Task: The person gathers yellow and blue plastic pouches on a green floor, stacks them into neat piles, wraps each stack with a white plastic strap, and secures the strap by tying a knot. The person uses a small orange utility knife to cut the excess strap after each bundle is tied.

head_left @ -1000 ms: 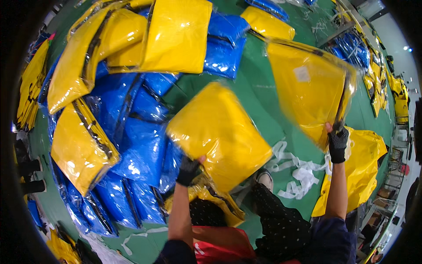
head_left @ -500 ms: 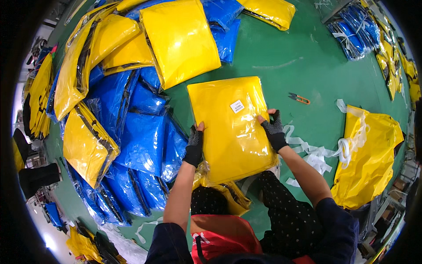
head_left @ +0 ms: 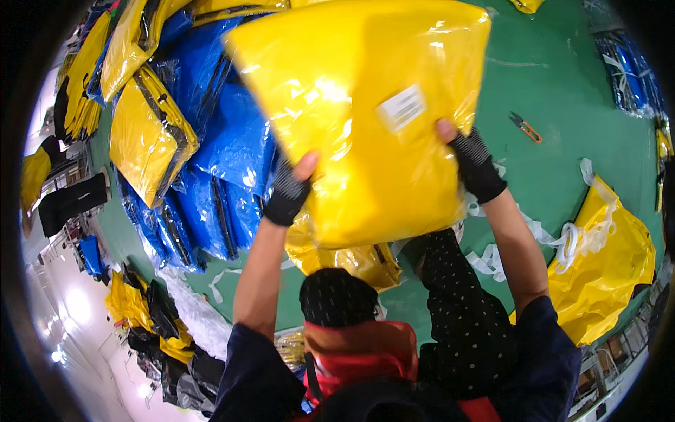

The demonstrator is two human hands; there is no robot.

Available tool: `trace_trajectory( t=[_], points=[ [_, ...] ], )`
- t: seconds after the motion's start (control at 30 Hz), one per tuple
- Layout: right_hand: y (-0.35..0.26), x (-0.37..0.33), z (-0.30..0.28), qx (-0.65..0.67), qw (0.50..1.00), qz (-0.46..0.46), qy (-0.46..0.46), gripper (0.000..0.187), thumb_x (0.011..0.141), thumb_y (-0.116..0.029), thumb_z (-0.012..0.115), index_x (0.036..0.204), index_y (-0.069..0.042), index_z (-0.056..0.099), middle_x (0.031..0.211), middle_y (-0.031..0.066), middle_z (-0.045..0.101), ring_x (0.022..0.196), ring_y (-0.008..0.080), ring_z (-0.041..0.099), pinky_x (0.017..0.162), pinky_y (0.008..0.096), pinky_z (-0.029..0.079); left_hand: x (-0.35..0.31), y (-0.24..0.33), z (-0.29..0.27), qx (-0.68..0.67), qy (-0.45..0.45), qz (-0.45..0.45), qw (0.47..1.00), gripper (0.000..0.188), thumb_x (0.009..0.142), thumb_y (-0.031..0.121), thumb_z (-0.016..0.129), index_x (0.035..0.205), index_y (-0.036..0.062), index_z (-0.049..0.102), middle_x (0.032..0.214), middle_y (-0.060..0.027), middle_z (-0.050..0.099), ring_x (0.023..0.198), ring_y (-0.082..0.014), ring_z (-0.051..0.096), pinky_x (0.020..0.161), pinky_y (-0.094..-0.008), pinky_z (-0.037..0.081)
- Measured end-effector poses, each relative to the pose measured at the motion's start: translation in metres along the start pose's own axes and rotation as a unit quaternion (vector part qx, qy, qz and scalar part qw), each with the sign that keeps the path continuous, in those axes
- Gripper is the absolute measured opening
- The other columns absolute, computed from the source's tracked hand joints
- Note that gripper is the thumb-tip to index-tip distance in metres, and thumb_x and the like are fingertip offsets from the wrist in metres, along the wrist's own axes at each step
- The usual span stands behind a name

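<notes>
A folded yellow item in a clear plastic bag (head_left: 365, 162), with a white label on its upper face, is held up between my two hands. My left hand (head_left: 290, 184) grips its left edge, thumb on top and fingers hidden beneath. On the right edge my right hand (head_left: 474, 160) holds in the same way. Both hands wear dark gloves that leave the thumb tips bare. Below the held package, near my knees, another yellow package (head_left: 344, 261) lies partly covered. Beyond my left hand are blue bagged packages (head_left: 235, 141).
Orange-handled thread snips (head_left: 526, 128) lie on the green surface (head_left: 541, 91). White ribbon (head_left: 538, 228) trails toward a loose yellow sheet (head_left: 605, 267) at right. Yellow packages (head_left: 149, 133) top the pile at left. A blue bundle (head_left: 626, 74) sits far right.
Both hands have lifted the yellow package up off the surface, closer to the view and tilted. The view itself has shifted, so the surroundings appear displaced.
</notes>
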State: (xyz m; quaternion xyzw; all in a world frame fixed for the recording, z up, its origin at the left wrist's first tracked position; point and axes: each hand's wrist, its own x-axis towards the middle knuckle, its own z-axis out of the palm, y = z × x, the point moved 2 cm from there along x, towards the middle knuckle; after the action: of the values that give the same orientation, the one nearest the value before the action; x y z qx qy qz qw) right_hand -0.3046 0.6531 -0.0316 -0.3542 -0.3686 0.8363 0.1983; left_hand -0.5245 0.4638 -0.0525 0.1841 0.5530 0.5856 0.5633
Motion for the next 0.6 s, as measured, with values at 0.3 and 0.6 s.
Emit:
trace_trajectory(
  t=[0.3, 0.6],
  points=[
    [0.155, -0.116, 0.076, -0.268, 0.932, 0.066, -0.236, 0.071, 0.070, -0.033, 0.072, 0.125, -0.004, 0.037, 0.124, 0.0133, 0.042, 0.116, 0.0250, 0.039, 0.098, 0.0361, 0.031, -0.318, -0.112, -0.068, -0.016, 0.124, -0.247, 0.961, 0.054, 0.087, 0.031, 0.050, 0.129, 0.0006, 0.033, 0.129, -0.0121, 0.042, 0.114, -0.0263, 0.044, 0.095, -0.0377, 0.038],
    [0.248, -0.115, 0.021, -0.360, 0.865, 0.158, -0.311, 0.075, 0.072, -0.047, 0.065, 0.125, -0.003, 0.038, 0.124, 0.0153, 0.045, 0.114, 0.0298, 0.042, 0.097, 0.0381, 0.032, -0.275, -0.119, -0.110, -0.041, 0.165, -0.338, 0.926, 0.054, 0.072, 0.008, 0.057, 0.123, 0.0006, 0.040, 0.117, -0.0141, 0.051, 0.108, -0.0238, 0.049, 0.092, -0.0340, 0.039]
  ],
)
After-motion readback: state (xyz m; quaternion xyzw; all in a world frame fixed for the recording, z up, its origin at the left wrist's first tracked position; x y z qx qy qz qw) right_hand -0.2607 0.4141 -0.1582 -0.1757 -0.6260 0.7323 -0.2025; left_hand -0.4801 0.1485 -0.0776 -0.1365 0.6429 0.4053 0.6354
